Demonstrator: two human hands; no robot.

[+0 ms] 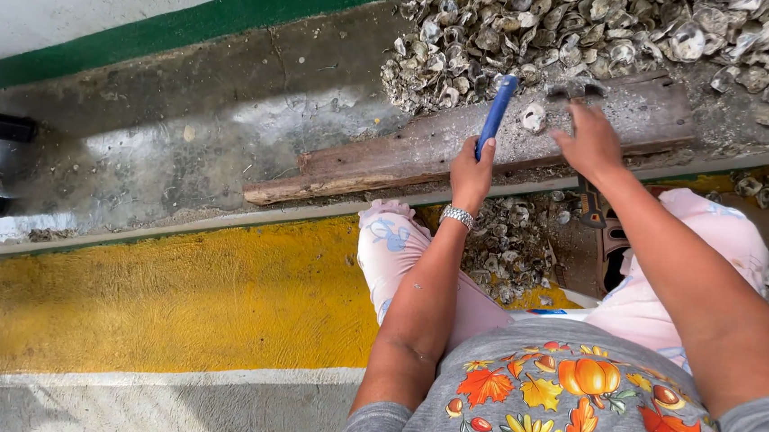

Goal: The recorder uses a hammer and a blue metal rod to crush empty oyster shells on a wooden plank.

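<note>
Oyster shell [533, 118] between both hands, seemingly untouched

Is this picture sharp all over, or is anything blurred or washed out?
Head view: daylight is even, shadows soft. The left hand grips a blue-handled tool, slightly motion-smeared. The right hand and oyster shells look sharp. The wet concrete shows pale glare.

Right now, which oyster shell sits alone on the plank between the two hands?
The pale shell lying by itself on the plank, just right of the blue handle and left of the right hand. The others lie heaped behind.
</note>
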